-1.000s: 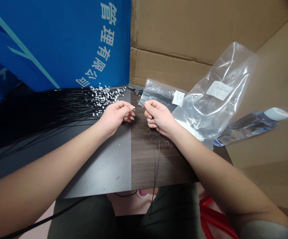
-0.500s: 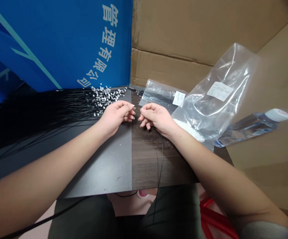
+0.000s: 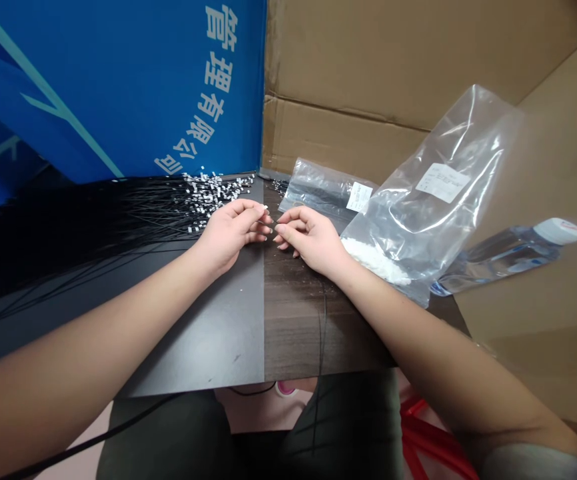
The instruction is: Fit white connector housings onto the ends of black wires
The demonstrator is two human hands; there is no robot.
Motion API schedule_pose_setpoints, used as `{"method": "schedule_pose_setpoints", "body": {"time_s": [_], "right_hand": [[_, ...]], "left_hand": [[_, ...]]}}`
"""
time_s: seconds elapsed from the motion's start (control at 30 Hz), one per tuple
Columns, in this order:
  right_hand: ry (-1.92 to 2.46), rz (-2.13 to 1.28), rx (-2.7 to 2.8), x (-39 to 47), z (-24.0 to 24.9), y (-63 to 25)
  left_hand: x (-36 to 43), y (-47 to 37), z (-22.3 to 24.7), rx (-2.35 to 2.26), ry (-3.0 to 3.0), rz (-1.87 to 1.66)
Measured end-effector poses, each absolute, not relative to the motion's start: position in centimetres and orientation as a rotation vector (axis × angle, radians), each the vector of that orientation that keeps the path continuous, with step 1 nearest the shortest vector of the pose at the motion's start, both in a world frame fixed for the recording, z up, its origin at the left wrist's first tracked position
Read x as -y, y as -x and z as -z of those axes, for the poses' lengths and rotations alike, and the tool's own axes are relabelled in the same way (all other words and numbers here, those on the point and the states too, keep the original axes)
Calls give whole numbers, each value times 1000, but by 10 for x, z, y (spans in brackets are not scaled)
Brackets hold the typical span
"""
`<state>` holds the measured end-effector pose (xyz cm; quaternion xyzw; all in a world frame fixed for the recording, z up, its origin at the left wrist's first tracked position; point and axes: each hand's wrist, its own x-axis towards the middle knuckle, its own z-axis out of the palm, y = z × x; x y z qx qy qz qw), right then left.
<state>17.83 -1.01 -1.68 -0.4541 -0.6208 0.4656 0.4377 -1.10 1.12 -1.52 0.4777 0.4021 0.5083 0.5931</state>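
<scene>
Over the seam in the tabletop, my left hand (image 3: pixel 236 230) pinches a tiny white connector (image 3: pixel 265 208) between thumb and forefinger. Facing it just to the right, my right hand (image 3: pixel 313 237) is closed in a pinch on a thin black wire (image 3: pixel 323 320). That wire hangs from the right hand over the table's front edge. The fingertips of both hands are very close, and whether the wire end is inside the connector is too small to tell. Behind my left hand lies a big heap of black wires (image 3: pixel 68 227) with white connectors (image 3: pixel 208 193) on their ends.
A clear bag (image 3: pixel 448 220) with white small parts (image 3: pixel 376 262) lies right of my right hand. A smaller labelled bag (image 3: pixel 313 193) of dark wires is behind. A water bottle (image 3: pixel 503 260) lies far right. A blue panel (image 3: pixel 133 80) and cardboard (image 3: pixel 343 60) wall the back.
My right hand has moved slightly left, bringing its fingertips closer to my left hand. The hanging wire has shifted with it. My left hand has hardly moved.
</scene>
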Motion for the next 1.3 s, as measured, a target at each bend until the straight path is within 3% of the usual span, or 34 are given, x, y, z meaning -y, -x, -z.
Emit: {"method": "schedule_pose_setpoints", "body": {"time_s": [0.57,1.3], "right_hand": [[1217,-1223,1470,11,15,-176],[1026,-1693,1230,4,13,-184]], "left_hand": [[-7,9,13,-964,-1229,-1212],[-9,13,15,-919,-1205,-1150]]}}
